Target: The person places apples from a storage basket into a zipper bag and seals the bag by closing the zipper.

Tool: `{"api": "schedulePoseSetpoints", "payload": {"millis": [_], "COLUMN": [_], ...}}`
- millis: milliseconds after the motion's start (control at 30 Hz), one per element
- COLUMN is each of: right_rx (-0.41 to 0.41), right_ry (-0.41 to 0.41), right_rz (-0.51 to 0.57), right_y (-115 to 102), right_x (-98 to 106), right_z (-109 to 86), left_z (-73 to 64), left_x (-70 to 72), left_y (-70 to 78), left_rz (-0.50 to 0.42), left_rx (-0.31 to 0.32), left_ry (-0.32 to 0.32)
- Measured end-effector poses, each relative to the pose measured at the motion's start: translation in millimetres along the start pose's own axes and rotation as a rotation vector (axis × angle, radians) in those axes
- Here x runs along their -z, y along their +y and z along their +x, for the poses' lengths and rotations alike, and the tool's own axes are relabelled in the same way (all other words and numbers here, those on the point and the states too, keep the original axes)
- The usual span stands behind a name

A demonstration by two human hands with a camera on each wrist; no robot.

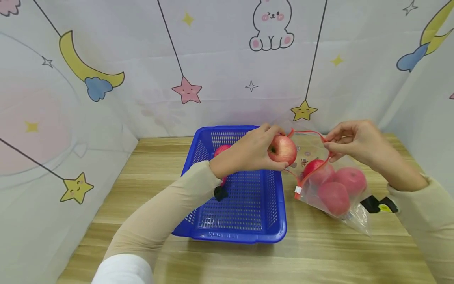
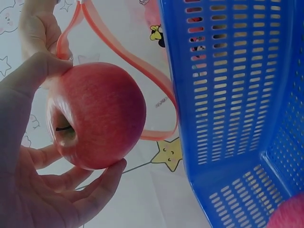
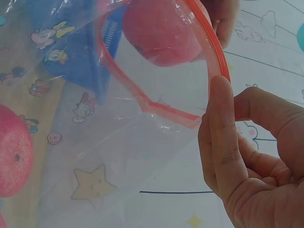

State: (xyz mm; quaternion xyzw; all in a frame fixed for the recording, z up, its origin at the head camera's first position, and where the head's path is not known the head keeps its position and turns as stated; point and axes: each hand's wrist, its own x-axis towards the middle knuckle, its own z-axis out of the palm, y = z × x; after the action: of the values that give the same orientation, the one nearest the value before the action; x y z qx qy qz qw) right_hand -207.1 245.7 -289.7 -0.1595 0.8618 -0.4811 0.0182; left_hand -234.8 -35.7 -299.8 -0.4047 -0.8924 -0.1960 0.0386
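In the head view my left hand [image 1: 253, 150] grips a red apple [image 1: 285, 150] at the mouth of a clear zip bag [image 1: 299, 152]. The left wrist view shows this apple [image 2: 102, 114] with thumb and fingers curled about it, its stem hollow toward the palm. My right hand [image 1: 358, 140] pinches the bag's red zip edge on the right; in the right wrist view, thumb and fingers [image 3: 223, 128] close on that edge [image 3: 216, 52]. Several apples [image 1: 335, 197] lie inside the bag. The mouth stands open between the two hands.
A blue plastic basket [image 1: 281, 221] sits left of the bag on the wooden table [image 1: 319, 256]. Inside it, red apples [image 1: 222, 149] are partly hidden behind my left forearm. A white cloth [image 1: 227, 59] with cartoon prints hangs behind the table.
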Motion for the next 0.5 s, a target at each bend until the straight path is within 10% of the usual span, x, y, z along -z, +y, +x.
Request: {"api": "schedulePoseSetpoints", "payload": {"millis": [500], "right_rx": [0.038], "right_ry": [0.007], "right_rz": [0.009], "right_y": [0], "right_x": [-1], "right_z": [-1.1], "left_z": [20.1], "left_x": [-19.0], "left_y": [19.0], "left_rz": [-0.011], "left_rx": [-0.073], "left_ry": [-0.032]}}
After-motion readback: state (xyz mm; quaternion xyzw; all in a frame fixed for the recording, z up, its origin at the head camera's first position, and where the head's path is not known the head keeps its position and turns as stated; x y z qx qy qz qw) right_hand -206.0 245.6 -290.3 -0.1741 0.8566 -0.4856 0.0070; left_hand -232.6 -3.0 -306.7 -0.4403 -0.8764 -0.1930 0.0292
